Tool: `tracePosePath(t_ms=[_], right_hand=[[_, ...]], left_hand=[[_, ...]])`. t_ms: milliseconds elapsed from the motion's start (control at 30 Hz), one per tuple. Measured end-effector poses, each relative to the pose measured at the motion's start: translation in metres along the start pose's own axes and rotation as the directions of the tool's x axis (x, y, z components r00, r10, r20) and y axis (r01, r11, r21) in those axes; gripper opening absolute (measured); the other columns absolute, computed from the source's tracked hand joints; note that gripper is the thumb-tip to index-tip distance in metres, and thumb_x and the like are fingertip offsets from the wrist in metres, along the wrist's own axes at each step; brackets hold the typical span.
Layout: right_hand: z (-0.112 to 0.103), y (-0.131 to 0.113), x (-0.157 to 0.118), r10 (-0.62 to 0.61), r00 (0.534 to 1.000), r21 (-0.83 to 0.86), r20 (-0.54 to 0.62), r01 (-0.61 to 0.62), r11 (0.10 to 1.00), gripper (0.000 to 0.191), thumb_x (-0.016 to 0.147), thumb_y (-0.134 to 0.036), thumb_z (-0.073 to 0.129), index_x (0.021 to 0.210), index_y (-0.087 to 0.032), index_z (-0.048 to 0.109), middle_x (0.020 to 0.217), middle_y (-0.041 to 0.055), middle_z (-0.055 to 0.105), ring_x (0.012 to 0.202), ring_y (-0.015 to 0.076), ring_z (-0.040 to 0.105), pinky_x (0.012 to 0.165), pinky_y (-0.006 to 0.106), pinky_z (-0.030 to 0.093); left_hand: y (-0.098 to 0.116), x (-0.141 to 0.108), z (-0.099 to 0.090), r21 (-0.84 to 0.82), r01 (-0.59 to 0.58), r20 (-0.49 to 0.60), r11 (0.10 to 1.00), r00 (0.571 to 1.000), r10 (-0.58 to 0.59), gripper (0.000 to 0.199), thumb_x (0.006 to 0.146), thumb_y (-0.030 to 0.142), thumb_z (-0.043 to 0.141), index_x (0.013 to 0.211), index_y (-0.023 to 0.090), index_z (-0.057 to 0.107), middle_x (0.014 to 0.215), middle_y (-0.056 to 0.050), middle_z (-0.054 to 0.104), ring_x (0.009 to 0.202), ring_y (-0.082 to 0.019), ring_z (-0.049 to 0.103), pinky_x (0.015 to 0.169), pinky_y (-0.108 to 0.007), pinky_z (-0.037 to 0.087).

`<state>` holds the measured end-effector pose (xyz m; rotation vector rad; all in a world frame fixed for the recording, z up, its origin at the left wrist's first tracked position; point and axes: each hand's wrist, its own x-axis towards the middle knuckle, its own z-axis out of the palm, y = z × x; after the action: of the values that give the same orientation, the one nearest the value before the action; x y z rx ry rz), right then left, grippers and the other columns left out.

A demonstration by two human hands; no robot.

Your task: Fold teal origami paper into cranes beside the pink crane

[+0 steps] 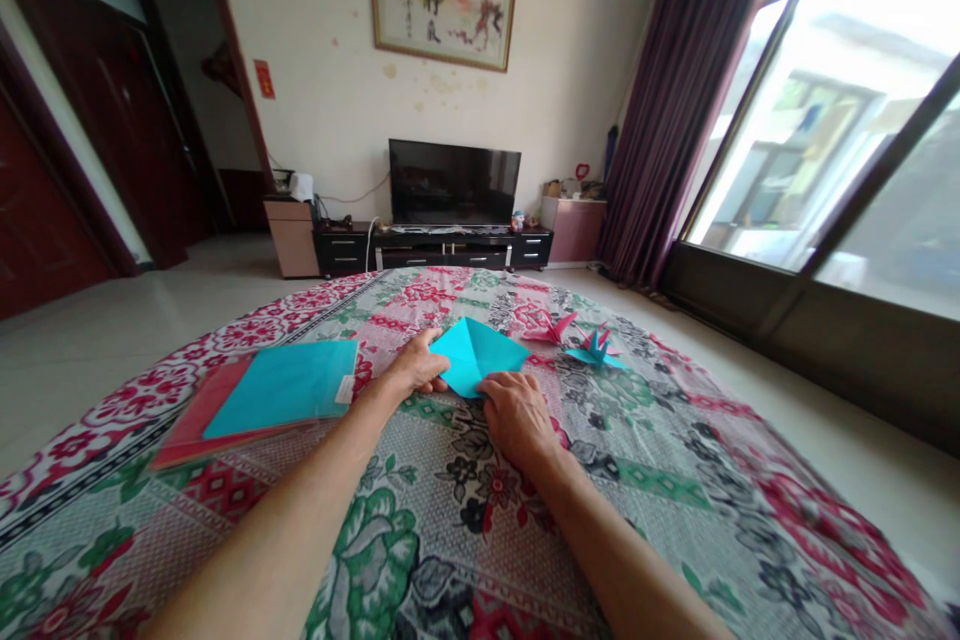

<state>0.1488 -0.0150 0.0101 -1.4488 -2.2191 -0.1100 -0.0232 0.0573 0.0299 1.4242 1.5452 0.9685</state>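
Observation:
A creased sheet of turquoise origami paper (pixel 491 348) is between my hands, just above or on the patterned tablecloth. My left hand (pixel 421 361) pinches its left corner, thumb on top and fingers underneath. At the near corner, my right hand (pixel 519 408) has its fingers bent against the paper's edge; the thumb and fingertips are close together there. Beyond my right hand lie folded paper cranes, a pink one (pixel 553 328) and a turquoise one (pixel 598 350), with more pink folded paper just behind the turquoise crane.
A clear packet of turquoise and red paper sheets (pixel 285 385) lies left of my left forearm. The round table's flowered tablecloth (pixel 375 560) spreads beneath everything. Past its far edge stand a low TV cabinet (pixel 420 255) and a television (pixel 454 183). Windows (pixel 810 140) are at right.

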Motion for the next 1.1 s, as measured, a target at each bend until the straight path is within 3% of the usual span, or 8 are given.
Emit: tracePosePath(t_ms=[67, 133, 200, 300, 400, 767, 900, 1100], right_hand=[[-0.001, 0.001, -0.001, -0.001, 1.000, -0.003, 0.002, 0.001, 1.000, 0.025, 0.082, -0.017, 0.046, 0.094, -0.023, 0.067, 0.097, 0.0039, 0.066, 0.092, 0.0175, 0.055, 0.084, 0.030, 0.031], [-0.001, 0.002, -0.002, -0.003, 1.000, 0.001, 0.004, 0.003, 1.000, 0.024, 0.081, -0.017, 0.046, 0.092, -0.022, 0.067, 0.095, 0.0040, 0.066, 0.090, 0.0175, 0.055, 0.083, 0.030, 0.031], [-0.001, 0.005, -0.003, -0.001, 1.000, 0.008, -0.002, 0.001, 1.000, 0.023, 0.080, -0.016, 0.047, 0.091, -0.022, 0.067, 0.095, 0.0039, 0.067, 0.090, 0.0177, 0.056, 0.083, 0.030, 0.032], [-0.002, 0.008, -0.005, 0.021, 0.999, 0.009, -0.036, -0.021, 1.000, 0.023, 0.077, -0.016, 0.048, 0.089, -0.022, 0.066, 0.094, 0.0037, 0.067, 0.091, 0.0185, 0.056, 0.083, 0.030, 0.032], [-0.005, 0.010, -0.006, 0.056, 0.996, 0.006, -0.068, -0.056, 0.998, 0.023, 0.077, -0.015, 0.048, 0.087, -0.023, 0.067, 0.088, 0.0035, 0.068, 0.086, 0.0183, 0.058, 0.081, 0.030, 0.034], [-0.004, 0.021, -0.005, 0.183, 0.976, 0.200, -0.113, -0.158, 0.967, 0.023, 0.076, -0.022, 0.049, 0.091, -0.022, 0.067, 0.077, 0.0021, 0.069, 0.069, 0.0166, 0.061, 0.067, 0.025, 0.042], [-0.007, 0.019, -0.007, 0.151, 0.983, 0.247, -0.101, -0.122, 0.961, 0.022, 0.077, -0.023, 0.049, 0.089, -0.021, 0.067, 0.075, 0.0012, 0.068, 0.065, 0.0153, 0.061, 0.063, 0.024, 0.041], [-0.008, 0.018, -0.008, 0.167, 0.981, 0.280, -0.101, -0.133, 0.951, 0.023, 0.083, -0.031, 0.045, 0.086, -0.020, 0.066, 0.073, 0.0012, 0.067, 0.065, 0.0147, 0.060, 0.062, 0.023, 0.040]], left_hand=[[-0.003, 0.002, -0.007, 0.156, -0.156, -0.095, 0.975, 0.981, 0.172, 0.063, 0.050, 0.003, 0.055, 0.110, 0.020, 0.060, 0.069, -0.003, 0.065, 0.064, -0.020, 0.063, 0.061, -0.027, 0.047], [-0.006, 0.002, -0.014, 0.334, -0.352, -0.107, 0.874, 0.907, 0.406, 0.056, 0.051, 0.001, 0.051, 0.101, 0.020, 0.066, 0.084, -0.006, 0.067, 0.084, -0.023, 0.062, 0.077, -0.029, 0.046], [-0.008, -0.002, -0.020, 0.430, -0.545, 0.029, 0.720, 0.805, 0.592, 0.054, 0.052, -0.001, 0.045, 0.096, 0.021, 0.068, 0.099, -0.007, 0.066, 0.097, -0.023, 0.058, 0.089, -0.030, 0.042], [-0.008, -0.012, -0.023, 0.422, -0.730, 0.255, 0.537, 0.665, 0.702, 0.050, 0.053, -0.002, 0.041, 0.086, 0.021, 0.071, 0.102, -0.004, 0.065, 0.100, -0.020, 0.056, 0.096, -0.031, 0.038], [-0.010, -0.024, -0.021, 0.448, -0.782, 0.408, 0.434, 0.611, 0.679, 0.045, 0.056, 0.002, 0.045, 0.086, 0.021, 0.071, 0.097, -0.005, 0.066, 0.095, -0.021, 0.057, 0.094, -0.034, 0.039], [-0.023, -0.030, -0.022, 0.459, -0.753, 0.431, 0.470, 0.652, 0.624, 0.016, 0.073, 0.022, 0.055, 0.077, 0.019, 0.070, 0.082, -0.006, 0.064, 0.082, -0.019, 0.057, 0.081, -0.029, 0.042], [-0.020, -0.032, -0.025, 0.443, -0.755, 0.464, 0.483, 0.655, 0.597, 0.020, 0.077, 0.025, 0.051, 0.070, 0.020, 0.069, 0.072, -0.003, 0.063, 0.072, -0.014, 0.057, 0.073, -0.025, 0.042], [-0.018, -0.033, -0.026, 0.464, -0.701, 0.474, 0.542, 0.713, 0.517, 0.021, 0.077, 0.028, 0.051, 0.071, 0.020, 0.070, 0.070, 0.000, 0.064, 0.066, -0.011, 0.056, 0.062, -0.020, 0.039]])
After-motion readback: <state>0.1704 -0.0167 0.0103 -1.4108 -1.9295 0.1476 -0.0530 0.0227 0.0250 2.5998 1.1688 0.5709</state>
